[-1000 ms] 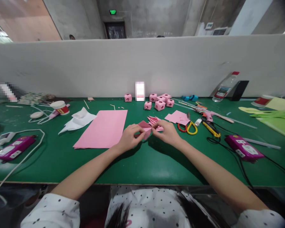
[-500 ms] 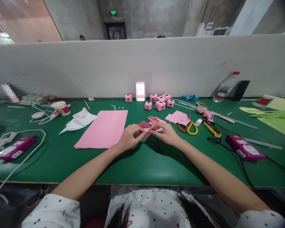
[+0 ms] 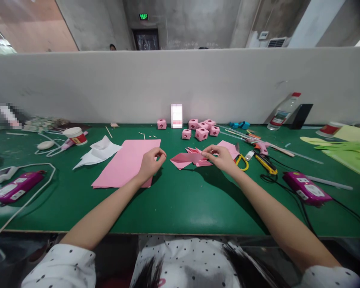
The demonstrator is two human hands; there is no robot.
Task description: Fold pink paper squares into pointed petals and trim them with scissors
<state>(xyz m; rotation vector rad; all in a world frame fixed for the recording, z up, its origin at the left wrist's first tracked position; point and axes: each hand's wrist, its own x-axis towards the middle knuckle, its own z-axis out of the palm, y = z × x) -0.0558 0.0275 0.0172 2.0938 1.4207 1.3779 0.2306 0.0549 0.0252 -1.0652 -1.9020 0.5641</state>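
Note:
My right hand (image 3: 221, 157) pinches a folded pink paper piece (image 3: 184, 159) by its right end and holds it just above the green table (image 3: 183, 200). Under it lies a small pile of folded pink pieces (image 3: 198, 152). My left hand (image 3: 151, 162) has its fingers curled together over the right edge of a large pink sheet (image 3: 127, 162), and I cannot make out anything in them. Behind them sit several small pink paper cubes (image 3: 201, 129) and a stack of pink squares (image 3: 228, 146).
Scissors with red and yellow handles (image 3: 241, 161), a yellow knife (image 3: 266, 163) and a pink glue gun (image 3: 259, 145) lie to the right. Purple devices with cables (image 3: 306, 187) (image 3: 10, 188) flank the work area. White tissue (image 3: 97, 152), a cup (image 3: 75, 135) and a bottle (image 3: 283, 111) stand further back.
My hands have parted. The left hand let go of the folded piece and moved left onto the pink sheet; the right hand carried the piece slightly right and back.

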